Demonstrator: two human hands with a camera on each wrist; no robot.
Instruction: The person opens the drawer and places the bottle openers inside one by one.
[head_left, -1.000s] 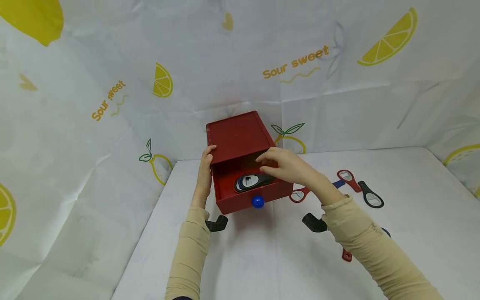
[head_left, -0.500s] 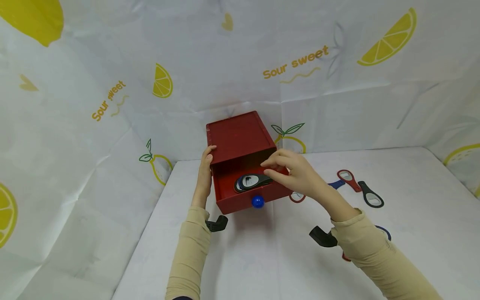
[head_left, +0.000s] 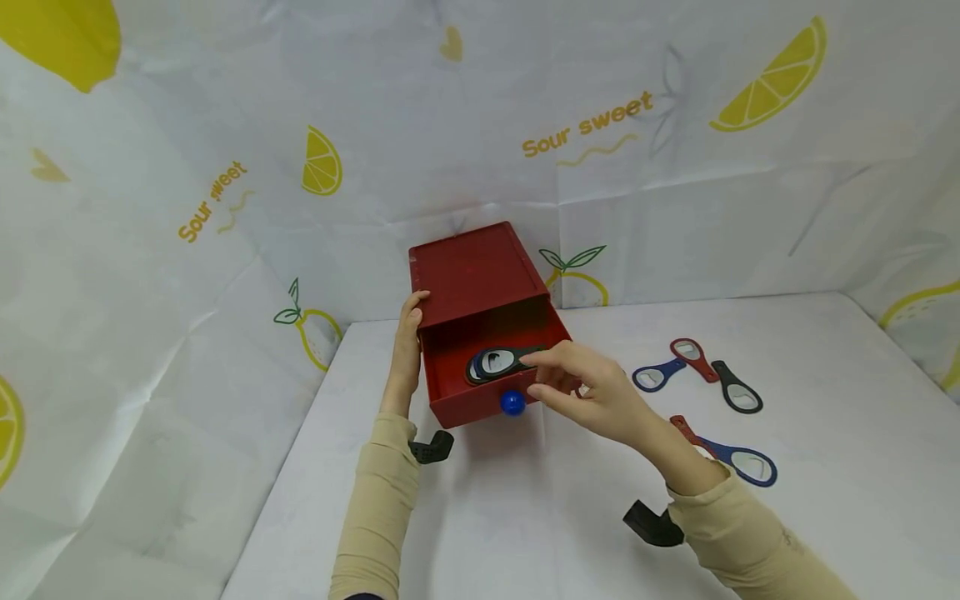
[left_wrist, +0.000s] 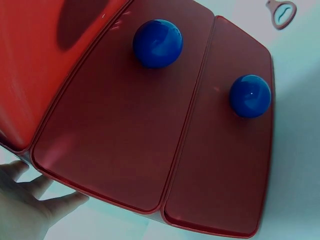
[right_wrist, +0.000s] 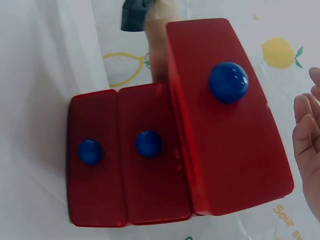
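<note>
A red cabinet [head_left: 476,271] with blue knobs stands at the back of the table. Its top drawer [head_left: 468,410] is pulled out. Inside lie overlapping bottle openers, a black one [head_left: 517,359] on top and a blue edge beneath. My left hand [head_left: 406,358] rests along the cabinet's left side; in the left wrist view its fingers [left_wrist: 67,204] are extended against that side. My right hand [head_left: 600,393] hovers by the drawer's front right corner, fingers loosely bent, holding nothing. Two lower drawers, each with a blue knob [right_wrist: 148,144], are closed in the right wrist view.
On the table's right lie a blue bottle opener [head_left: 652,377], a red one [head_left: 693,357] and a black one [head_left: 738,392]. Nearer, another blue opener [head_left: 752,465] touches a red one [head_left: 684,429]. A lemon-printed white cloth [head_left: 450,133] hangs behind the cabinet.
My right hand has drawn back from over the drawer toward its front right corner, uncovering more openers on the table. The left hand keeps its place on the cabinet.
</note>
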